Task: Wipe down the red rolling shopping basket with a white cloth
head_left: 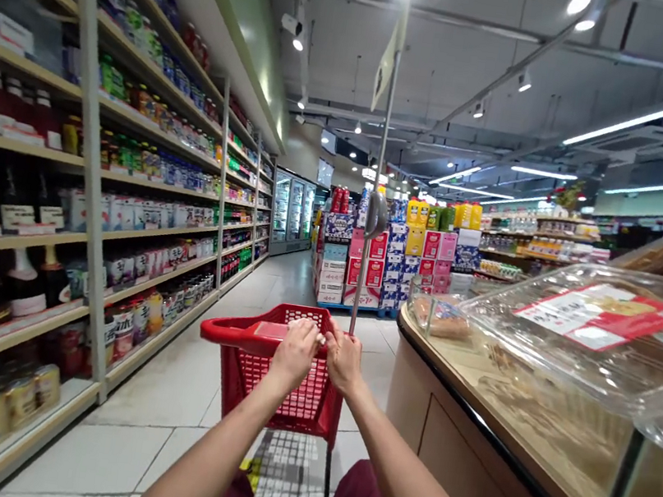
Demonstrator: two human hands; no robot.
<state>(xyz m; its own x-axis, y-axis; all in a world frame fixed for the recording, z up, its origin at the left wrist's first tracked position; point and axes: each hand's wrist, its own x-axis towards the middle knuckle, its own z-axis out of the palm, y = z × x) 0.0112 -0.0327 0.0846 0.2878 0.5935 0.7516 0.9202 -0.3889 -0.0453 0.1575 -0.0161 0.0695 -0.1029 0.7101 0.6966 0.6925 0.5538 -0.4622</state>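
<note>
A red plastic shopping cart (304, 398) stands in front of me, with grid walls and a red handle (234, 335) along its near side. My left hand (296, 351) is closed over the middle of that handle. Close beside it, my right hand (343, 358) is wrapped round the handle's right end, and the two hands almost touch at the thumbs. A thin metal pole (363, 278) rises upright just behind my right hand, with a sign near its top. Little of the cart's inside shows past my hands.
Shelves of bottles and cans (159, 148) line the left side. At right stands a wooden counter (429, 388) with clear packs of baked goods (568, 334). Stacked drink cartons (365, 270) stand ahead, glass-door fridges (293, 208) farther off. Pale floor tiles (177, 367) run between.
</note>
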